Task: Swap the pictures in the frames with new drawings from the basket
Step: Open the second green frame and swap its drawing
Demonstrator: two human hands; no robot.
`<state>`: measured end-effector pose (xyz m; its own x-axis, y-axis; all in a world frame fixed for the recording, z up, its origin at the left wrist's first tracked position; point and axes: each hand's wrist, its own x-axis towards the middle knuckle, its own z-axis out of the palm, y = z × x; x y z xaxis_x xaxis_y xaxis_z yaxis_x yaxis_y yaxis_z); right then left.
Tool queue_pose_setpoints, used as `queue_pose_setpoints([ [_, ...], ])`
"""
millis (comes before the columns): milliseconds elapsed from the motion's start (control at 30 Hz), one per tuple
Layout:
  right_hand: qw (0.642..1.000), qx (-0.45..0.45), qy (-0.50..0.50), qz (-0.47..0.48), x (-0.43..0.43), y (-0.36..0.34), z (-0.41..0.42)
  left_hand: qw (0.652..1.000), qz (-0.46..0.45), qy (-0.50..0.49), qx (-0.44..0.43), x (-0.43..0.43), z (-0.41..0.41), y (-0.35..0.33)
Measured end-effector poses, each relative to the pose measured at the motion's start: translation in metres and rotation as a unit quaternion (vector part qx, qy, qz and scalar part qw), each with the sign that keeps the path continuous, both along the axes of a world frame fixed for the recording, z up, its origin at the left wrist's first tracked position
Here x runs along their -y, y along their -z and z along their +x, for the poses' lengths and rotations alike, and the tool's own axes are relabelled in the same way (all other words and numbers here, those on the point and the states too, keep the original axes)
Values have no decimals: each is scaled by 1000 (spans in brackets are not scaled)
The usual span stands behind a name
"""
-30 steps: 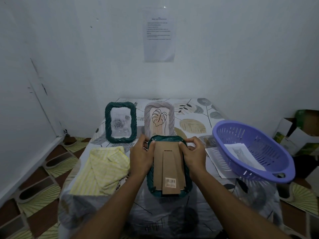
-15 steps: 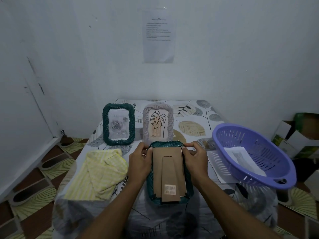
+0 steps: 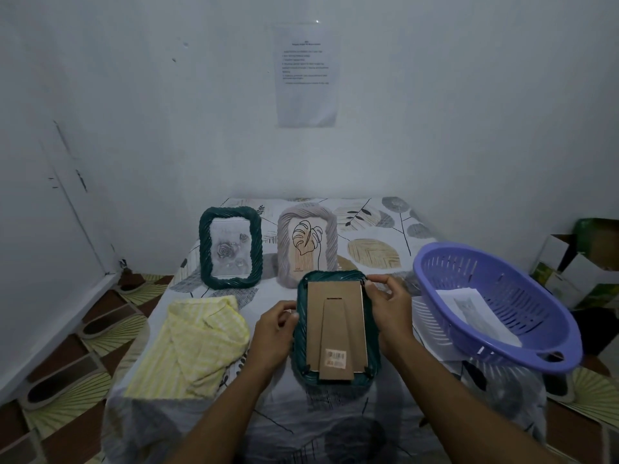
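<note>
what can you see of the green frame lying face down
The green frame lies face down on the patterned tablecloth. Its dark green rim looks rope-twisted; a brown cardboard backing with a flat-folded stand and barcode sticker fills it. The left hand grips its left edge, the right hand pinches its upper right corner.

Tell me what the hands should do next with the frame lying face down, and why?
Probably free the cardboard back at its top right corner, where the right hand pinches the green frame. The frame lies face down, the left hand holds its left edge, and the back is not yet off, so the old picture cannot come out.
</note>
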<state>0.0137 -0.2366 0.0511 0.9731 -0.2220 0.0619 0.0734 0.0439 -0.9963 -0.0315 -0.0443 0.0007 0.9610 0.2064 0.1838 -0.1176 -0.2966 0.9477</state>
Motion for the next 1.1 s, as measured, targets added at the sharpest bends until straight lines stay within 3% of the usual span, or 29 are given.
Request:
queue_pose_setpoints([
  [367, 984, -17, -126, -126, 16, 33, -19, 997, -6, -79, 15, -3, 19, -15],
  [633, 983, -54, -175, -21, 29, 37, -17, 983, -70, 144, -91, 6, -8, -17],
  [1100, 971, -56, -229, -41, 35, 40, -18, 966, -163, 170, -108, 0, -7, -7],
])
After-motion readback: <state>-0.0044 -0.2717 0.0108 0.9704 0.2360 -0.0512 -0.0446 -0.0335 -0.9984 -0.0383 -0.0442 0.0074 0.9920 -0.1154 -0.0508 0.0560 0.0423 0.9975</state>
